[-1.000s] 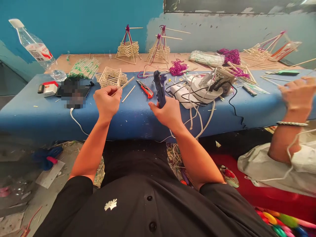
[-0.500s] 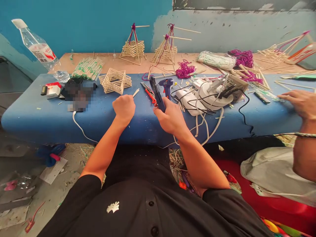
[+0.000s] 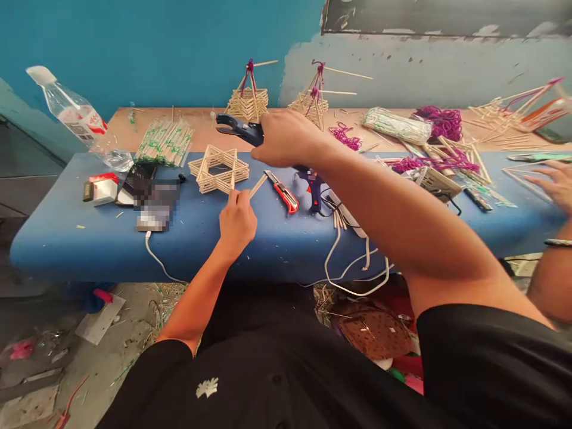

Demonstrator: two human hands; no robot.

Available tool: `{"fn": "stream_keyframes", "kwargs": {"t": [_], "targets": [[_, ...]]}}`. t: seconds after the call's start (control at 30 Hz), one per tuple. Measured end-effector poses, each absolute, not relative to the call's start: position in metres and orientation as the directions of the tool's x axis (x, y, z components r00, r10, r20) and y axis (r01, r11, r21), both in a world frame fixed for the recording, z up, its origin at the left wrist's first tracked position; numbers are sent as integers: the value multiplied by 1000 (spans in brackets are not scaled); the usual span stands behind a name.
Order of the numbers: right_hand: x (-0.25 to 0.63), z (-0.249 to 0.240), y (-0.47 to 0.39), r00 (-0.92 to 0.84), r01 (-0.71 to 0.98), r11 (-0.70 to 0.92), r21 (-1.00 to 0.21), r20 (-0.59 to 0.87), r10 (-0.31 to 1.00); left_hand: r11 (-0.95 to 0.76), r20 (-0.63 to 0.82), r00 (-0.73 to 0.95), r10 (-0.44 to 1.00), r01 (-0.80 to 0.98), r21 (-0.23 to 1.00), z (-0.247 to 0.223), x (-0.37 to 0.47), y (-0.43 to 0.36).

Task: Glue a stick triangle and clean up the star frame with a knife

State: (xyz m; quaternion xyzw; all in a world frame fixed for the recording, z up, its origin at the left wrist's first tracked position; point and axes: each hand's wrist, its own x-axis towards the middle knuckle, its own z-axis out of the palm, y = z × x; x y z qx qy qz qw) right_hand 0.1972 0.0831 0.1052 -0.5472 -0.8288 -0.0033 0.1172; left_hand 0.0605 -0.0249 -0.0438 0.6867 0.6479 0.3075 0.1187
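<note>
My left hand (image 3: 238,221) is closed around a few thin wooden sticks (image 3: 258,185), just in front of the star-shaped stack of sticks (image 3: 218,170). In my right hand (image 3: 286,138) is a dark blue cutter-like hand tool (image 3: 241,128) with jaws pointing left, raised beyond the stack's right side; its exact kind is unclear. A red utility knife (image 3: 283,193) lies on the blue surface between my arms. Beside it, partly under my right forearm, is a dark blue glue gun (image 3: 315,192).
Stick structures tied with purple yarn (image 3: 248,101) stand along the wall. Wrapped sticks (image 3: 164,142), a phone (image 3: 156,205) on a white cable and a tilted bottle (image 3: 75,113) are at left. Purple yarn (image 3: 438,122) lies at right, near another person's hand (image 3: 554,182).
My right hand has lifted the dark tool up, forward and left, turning its jaws leftward. My left hand still grips the sticks, now closer to the star stack. The view has shifted slightly.
</note>
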Motion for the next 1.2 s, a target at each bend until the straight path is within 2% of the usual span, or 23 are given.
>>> {"fn": "stream_keyframes", "kwargs": {"t": [0.07,0.2,0.4,0.57,0.67,0.7,0.77,0.83,0.9,0.97,1.03,1.13,1.2], "targets": [[179,110,128,-413,906,419,-57,86,907,-142,270,-35,962,781,608,-47,54,-26],[153,97,196,-337,937,340,77,-45,940,-148,244,-42,969,690,708,-50,47,-26],[144,60,246,-330,937,340,84,-109,938,-159,205,-45,978,474,866,-47,41,-28],[141,46,264,-386,902,394,-174,82,919,-144,156,-35,987,231,962,-44,37,-29],[146,61,256,-353,882,380,-278,145,924,-94,97,-36,995,78,993,-45,35,-25],[150,69,248,-309,867,356,-347,185,933,-76,77,-32,997,27,997,-45,34,-23],[162,82,220,-222,790,328,-518,257,941,-41,40,-17,999,-66,997,-45,32,-18],[176,86,178,-184,732,306,-609,255,949,-13,14,5,1000,-136,991,-43,31,-14],[186,78,126,-143,525,242,-816,195,970,8,-2,34,999,-178,984,-42,30,-13],[190,62,75,-217,348,208,-914,138,966,21,-7,80,997,-182,983,-41,30,-14],[189,43,34,-303,262,233,-936,149,941,18,3,138,990,-148,989,-40,30,-18],[186,26,-1,-195,251,218,-943,172,966,-15,28,226,974,-60,998,-34,26,-26],[188,25,-10,-121,229,222,-948,198,973,-118,91,255,963,91,989,-27,19,-29]]}}
